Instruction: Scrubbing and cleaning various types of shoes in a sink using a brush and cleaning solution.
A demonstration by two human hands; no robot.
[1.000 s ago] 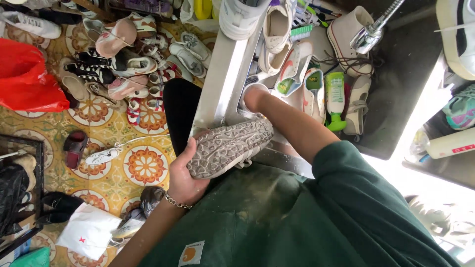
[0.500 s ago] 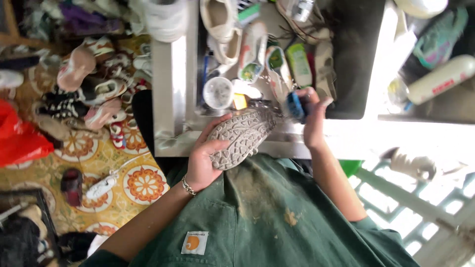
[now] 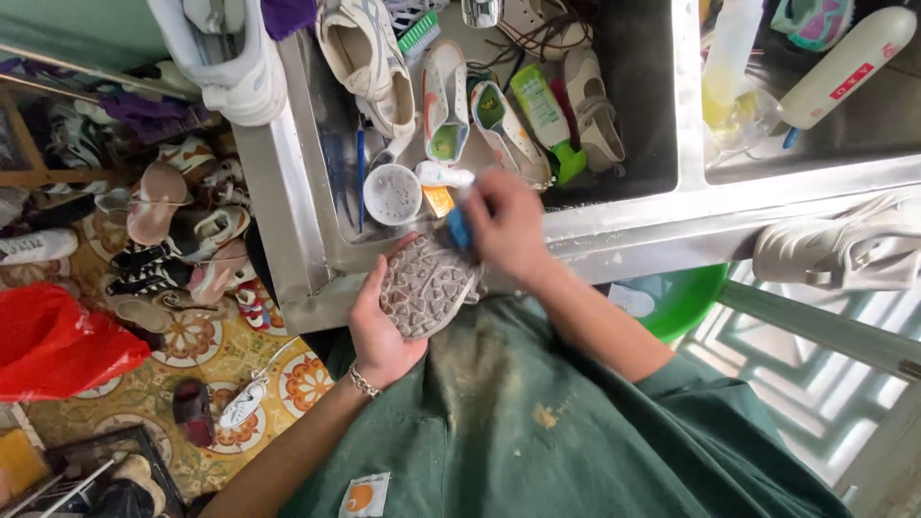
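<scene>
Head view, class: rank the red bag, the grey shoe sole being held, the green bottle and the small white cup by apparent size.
1. Red bag, partly cut off by the frame.
2. Grey shoe sole, nearer the camera.
3. Green bottle.
4. White cup.

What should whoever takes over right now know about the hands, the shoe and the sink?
Left hand: grips the grey shoe from below, sole turned up, at the front edge of the steel sink.
Right hand: closed on a small blue brush at the shoe's upper end; the hand is blurred.
In the sink: a white cup, a green bottle and several more shoes. A white sneaker rests on the sink's right edge.
Done: sole is up and the brush is on it.
Left: how clean the tread is cannot be told; other shoes lie in the sink and on the floor.
</scene>
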